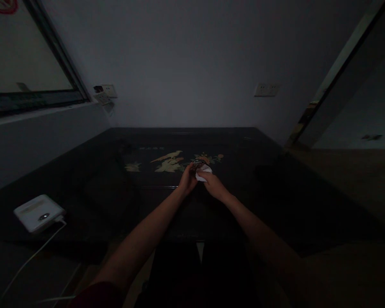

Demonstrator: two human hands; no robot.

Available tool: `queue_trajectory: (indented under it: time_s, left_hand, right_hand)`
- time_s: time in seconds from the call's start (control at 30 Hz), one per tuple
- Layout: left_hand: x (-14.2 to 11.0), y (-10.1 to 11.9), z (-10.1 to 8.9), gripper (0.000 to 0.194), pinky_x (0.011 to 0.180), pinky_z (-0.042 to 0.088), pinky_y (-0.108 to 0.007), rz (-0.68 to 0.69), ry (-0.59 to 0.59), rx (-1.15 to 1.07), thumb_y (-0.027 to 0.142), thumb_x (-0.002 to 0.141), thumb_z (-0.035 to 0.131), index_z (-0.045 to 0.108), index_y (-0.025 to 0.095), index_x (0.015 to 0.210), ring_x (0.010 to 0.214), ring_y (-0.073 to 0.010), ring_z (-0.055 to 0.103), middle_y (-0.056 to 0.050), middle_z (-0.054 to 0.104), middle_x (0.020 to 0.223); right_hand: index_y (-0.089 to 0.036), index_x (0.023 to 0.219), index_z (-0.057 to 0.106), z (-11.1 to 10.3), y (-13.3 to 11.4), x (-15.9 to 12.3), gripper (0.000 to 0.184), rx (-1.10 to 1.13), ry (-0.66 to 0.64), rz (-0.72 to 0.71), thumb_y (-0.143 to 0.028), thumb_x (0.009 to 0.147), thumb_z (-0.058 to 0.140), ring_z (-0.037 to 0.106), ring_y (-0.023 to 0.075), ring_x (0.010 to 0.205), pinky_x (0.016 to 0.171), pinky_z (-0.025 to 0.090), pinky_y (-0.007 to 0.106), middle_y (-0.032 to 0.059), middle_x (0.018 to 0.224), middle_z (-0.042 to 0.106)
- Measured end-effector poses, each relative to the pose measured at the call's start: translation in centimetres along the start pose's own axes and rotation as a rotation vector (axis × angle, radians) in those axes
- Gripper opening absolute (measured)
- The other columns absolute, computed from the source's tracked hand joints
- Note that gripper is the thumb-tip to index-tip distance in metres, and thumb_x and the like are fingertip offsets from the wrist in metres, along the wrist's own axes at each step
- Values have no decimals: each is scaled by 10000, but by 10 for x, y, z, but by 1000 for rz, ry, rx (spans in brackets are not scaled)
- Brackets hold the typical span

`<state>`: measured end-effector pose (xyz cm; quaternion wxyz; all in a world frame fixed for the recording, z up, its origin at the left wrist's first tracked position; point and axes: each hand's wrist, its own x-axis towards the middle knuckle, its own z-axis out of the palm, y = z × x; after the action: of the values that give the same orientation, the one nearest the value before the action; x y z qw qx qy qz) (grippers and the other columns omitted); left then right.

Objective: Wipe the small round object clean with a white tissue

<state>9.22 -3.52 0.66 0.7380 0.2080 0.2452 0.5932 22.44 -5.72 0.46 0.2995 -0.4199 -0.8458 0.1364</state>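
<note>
Over the middle of the dark table, my left hand [188, 182] wraps around a small dark, shiny, rounded object [196, 166]. Its exact kind is too dim to make out; glints show along its upper edge. My right hand [214, 185] grips a crumpled white tissue [204, 174], with the thumb lying over it. The tissue presses against the near right side of the shiny object. Both hands are close together, and part of the object is hidden behind fingers and tissue.
The black table [192, 218] bears a bird-and-flower picture [169, 162]. At the left, a white box-shaped device [40, 212] has a white cable [35, 254] running down. A wall with sockets [267, 90] stands behind; a window [28, 51] is at upper left.
</note>
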Motion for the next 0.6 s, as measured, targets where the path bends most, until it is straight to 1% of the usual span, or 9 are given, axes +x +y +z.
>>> queue_trajectory:
  time_s: [0.07,0.13,0.23,0.3,0.43,0.53,0.6]
  left_hand:
    - [-2,1,1,231,820,506,-280,-8,31,-2,270,899,484,685,156,901,823,-165,661,-42,716,810]
    - [-3,3,2,215,783,511,-276,-11,52,-7,280,896,498,680,172,933,793,-160,656,-34,713,806]
    - [-3,3,1,226,773,511,-288,-3,63,-13,339,887,539,670,176,975,780,-165,648,-39,710,819]
    - [-1,3,-1,239,758,509,-289,-4,75,-11,366,885,551,665,171,964,752,-163,640,-41,702,799]
    - [3,0,-4,242,769,498,-283,24,47,19,384,873,580,657,184,986,765,-159,640,-38,697,831]
    - [2,-2,-3,254,840,485,-292,72,2,24,373,865,602,645,187,1032,847,-164,653,-48,702,914]
    - [1,-2,0,247,893,471,-292,85,-32,8,353,878,589,650,168,1030,903,-168,655,-64,704,968]
  right_hand:
    - [-195,1286,592,2,4,2,564,129,38,10,-11,785,407,570,209,1215,1062,417,419,73,1311,614]
    - [-204,1289,588,2,5,5,507,251,65,29,-60,834,416,583,214,1201,1048,428,426,61,1296,626]
    - [-178,1299,577,0,2,7,428,393,83,26,-153,904,412,581,210,1206,1043,430,405,83,1286,630]
    - [-159,1301,573,0,0,7,413,430,76,13,-188,924,406,587,209,1198,1035,438,393,103,1280,632]
    - [-170,1312,562,-1,-2,4,431,350,51,-17,-163,909,409,573,203,1217,1043,433,394,98,1314,608]
    - [-167,1333,539,-2,-1,1,495,222,22,-63,-97,864,397,534,191,1261,1072,405,387,98,1363,567]
    - [-166,1344,526,-4,0,-1,542,120,-5,-84,-58,832,386,521,186,1274,1085,392,385,100,1371,560]
